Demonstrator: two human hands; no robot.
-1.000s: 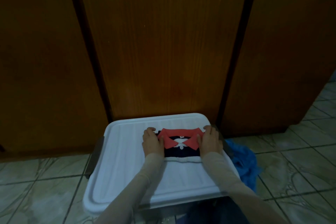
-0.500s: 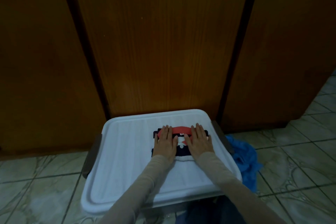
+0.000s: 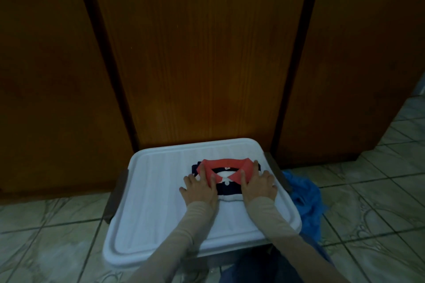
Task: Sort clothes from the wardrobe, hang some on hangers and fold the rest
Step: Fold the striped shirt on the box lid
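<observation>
I am kneeling on a tiled floor [image 3: 57, 225] in front of closed dark wooden wardrobe doors [image 3: 207, 53], looking down at a white plastic bin lid [image 3: 156, 202] that I use as a folding surface. On the far middle of the lid lies a small polo shirt [image 3: 226, 185], folded into a compact rectangle, navy and white striped with a coral-red collar facing up. My left hand [image 3: 199, 187] rests flat on the shirt's left side, fingers straight and spread, some spilling onto the lid. My right hand [image 3: 258, 185] mirrors it on the right side, fingers straight and relaxed, gripping nothing. Half a second ago both palms sat close together over the middle of the shirt, covering the collar; now they have slid outward to the edges and the collar shows fully. I judge this as the last smoothing press, so this fold looks finished and the shirt is ready to be set aside. A crumpled blue garment [image 3: 303, 193] lies on the floor just beside the lid's right edge, seemingly waiting its turn.
</observation>
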